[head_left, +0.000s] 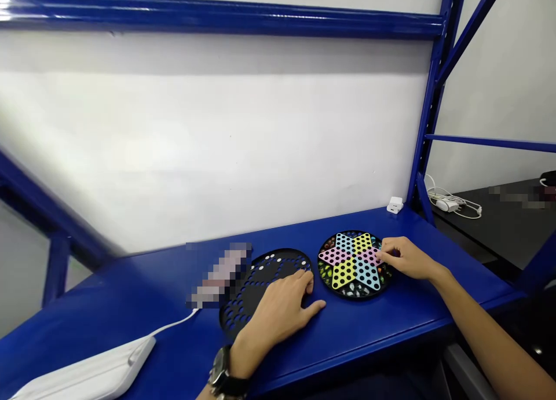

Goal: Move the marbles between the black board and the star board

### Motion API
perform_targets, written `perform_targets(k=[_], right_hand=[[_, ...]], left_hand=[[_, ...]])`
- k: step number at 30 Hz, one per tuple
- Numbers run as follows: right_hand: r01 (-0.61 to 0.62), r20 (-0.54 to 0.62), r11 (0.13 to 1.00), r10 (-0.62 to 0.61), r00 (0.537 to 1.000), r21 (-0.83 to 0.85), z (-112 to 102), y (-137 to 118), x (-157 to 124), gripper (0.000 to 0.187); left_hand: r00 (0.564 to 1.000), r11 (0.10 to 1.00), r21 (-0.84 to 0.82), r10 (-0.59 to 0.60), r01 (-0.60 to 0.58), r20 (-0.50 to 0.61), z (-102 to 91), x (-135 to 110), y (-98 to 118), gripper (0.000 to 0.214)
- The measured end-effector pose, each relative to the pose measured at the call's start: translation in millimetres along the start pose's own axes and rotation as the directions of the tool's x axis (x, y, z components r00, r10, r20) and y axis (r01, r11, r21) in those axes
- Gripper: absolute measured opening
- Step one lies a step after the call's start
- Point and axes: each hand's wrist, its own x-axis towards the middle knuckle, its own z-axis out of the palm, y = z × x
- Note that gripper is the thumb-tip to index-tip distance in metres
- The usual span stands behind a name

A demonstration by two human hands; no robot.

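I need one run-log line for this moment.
left hand: flat on black perforated disc | right hand: fingers at star board right edge | surface: blue shelf

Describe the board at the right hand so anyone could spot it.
On the blue shelf, two round boards lie side by side. The star board is the right one, touched by the right hand. Unlike the plain black board, it bears a pastel six-pointed star.

1. Chinese checkers board (353, 264): round, black, with a holed six-pointed star in pink, yellow and light blue. Coloured marbles (326, 271) sit in its rim pockets. It lies flat at the right of the blue counter (152, 296).
2. Black perforated disc (264, 278): round, flat, just left of the board and slightly nearer.
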Motion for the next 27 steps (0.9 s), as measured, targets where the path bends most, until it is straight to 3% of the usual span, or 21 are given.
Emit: perform_targets(k=[4, 6, 8, 11, 14, 16, 18, 21, 23, 25, 27], right_hand=[[0.002, -0.012, 1.0, -0.002, 1.0, 0.015, -0.2, 0.4, -0.6, 0.046], [0.005, -0.02, 1.0, -0.005, 1.0, 0.012, 0.6, 0.7, -0.8, 0.046], [0.007, -0.048, 1.0, -0.006, 0.999, 0.013, 1.1, 0.7, -0.7, 0.046], [0.012, -0.108, 0.999, -0.008, 0.994, 0.032, 0.5, -1.6, -0.4, 0.042], [0.032, -0.193, 0.996, -0.016, 0.981, 0.08, -1.3, -4.8, -0.7, 0.036], [0.056, -0.237, 0.99, -0.024, 0.971, 0.131, -1.8, -4.6, -1.3, 0.037], [0.084, -0.24, 0.975, -0.033, 0.97, 0.204, -1.0, -1.7, -1.7, 0.047], [0.087, -0.201, 0.941, -0.021, 0.979, 0.326, 1.5, 5.5, 0.0, 0.058], [0.04, -0.202, 0.921, 0.043, 0.978, 0.388, 3.2, 10.7, 2.7, 0.054], [-0.037, -0.208, 0.911, 0.133, 0.969, 0.412, 5.0, 16.5, 5.5, 0.049], [-0.129, -0.202, 0.934, 0.205, 0.958, 0.333, 7.1, 22.4, 7.3, 0.048]], left_hand=[[0.994, 0.996, 0.006, -0.088, 0.087, 0.064, 2.7, -9.2, -9.5, 0.015], [0.997, 0.999, 0.013, -0.032, 0.031, 0.072, 3.6, -9.6, -8.9, 0.014], [0.999, 0.998, 0.051, 0.046, -0.047, 0.009, -2.0, -12.0, -7.1, 0.017], [0.97, 0.994, 0.08, 0.09, -0.073, -0.226, -31.4, -29.6, -5.5, 0.018], [0.876, 0.993, -0.062, 0.059, -0.1, -0.478, -77.5, -58.3, -0.5, 0.025], [0.837, 0.958, -0.213, 0.044, -0.189, -0.545, -102.7, -67.4, 8.9, 0.031], [0.848, 0.908, -0.35, 0.01, -0.229, -0.529, -112.8, -57.1, 21.2, 0.032], [0.902, 0.837, -0.512, -0.056, -0.191, -0.428, -94.1, -5.4, 30.2, 0.034], [0.909, 0.786, -0.598, -0.122, -0.156, -0.398, -64.9, 38.9, 23.4, 0.037], [0.939, 0.728, -0.684, -0.195, -0.054, -0.282, -31.3, 76.2, 9.0, 0.039], [0.961, 0.794, -0.603, -0.218, 0.072, -0.172, -0.7, 98.7, -6.7, 0.038]])
